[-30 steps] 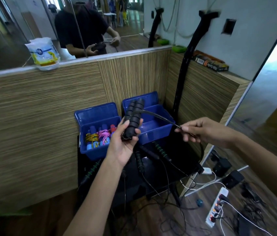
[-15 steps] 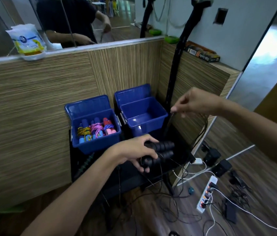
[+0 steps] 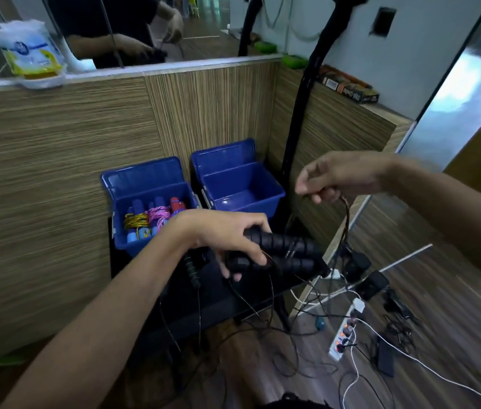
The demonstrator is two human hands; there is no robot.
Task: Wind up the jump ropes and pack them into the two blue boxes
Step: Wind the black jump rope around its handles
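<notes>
Head view: the left hand (image 3: 227,237) curls round two black handles (image 3: 289,252), held side by side and lying roughly level, at about 6 o'clock from the right box (image 3: 274,199). The right hand (image 3: 342,175), up at 2 o'clock from the handles, pinches the thin dark rope (image 3: 347,215), which hangs down from its fingers. The right box shows only bare floor; the left box (image 3: 121,240) — just beside it at 9 o'clock — holds wound coloured ropes (image 3: 156,215). A power strip (image 3: 345,335) lies on the floor at 5 o'clock.
</notes>
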